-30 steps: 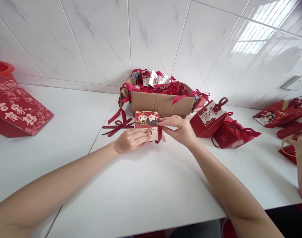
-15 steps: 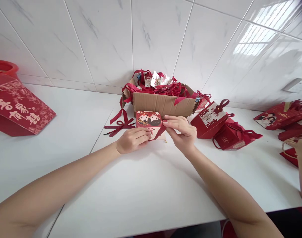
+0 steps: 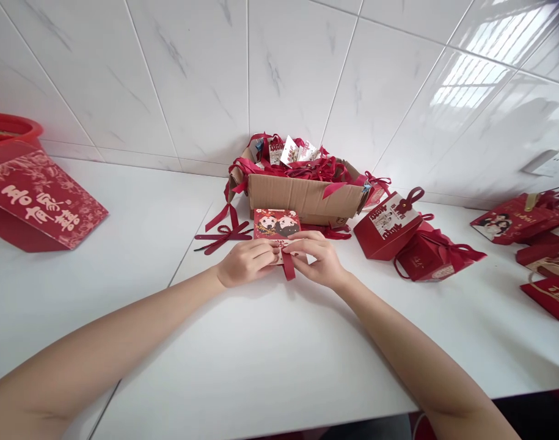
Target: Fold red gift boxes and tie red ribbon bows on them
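A small red and cream gift box [image 3: 277,221] with two cartoon heads on its top is between my hands on the white table. My left hand [image 3: 248,263] has its fingers curled against the box's left side and front. With fingers and thumb together, my right hand [image 3: 319,260] pinches a red ribbon [image 3: 289,269] at the box's front; one end hangs below the fingertips. My fingers cover much of the front. Left of the box lies a dark red ribbon bow [image 3: 224,236], and more dark red ribbon [image 3: 336,232] lies behind my right hand.
Behind stands a cardboard box [image 3: 302,195] full of red ribbons and tags. Red gift boxes [image 3: 387,223] stand to the right, with several red bags [image 3: 512,217] farther right. On the left are a large red box [image 3: 45,201] and a red basin [image 3: 13,128]. Tiled wall behind.
My right hand has moved left and slightly down, from the box's right edge to its front. The ribbon end now hangs down. Another person's arm at the right edge has mostly left view.
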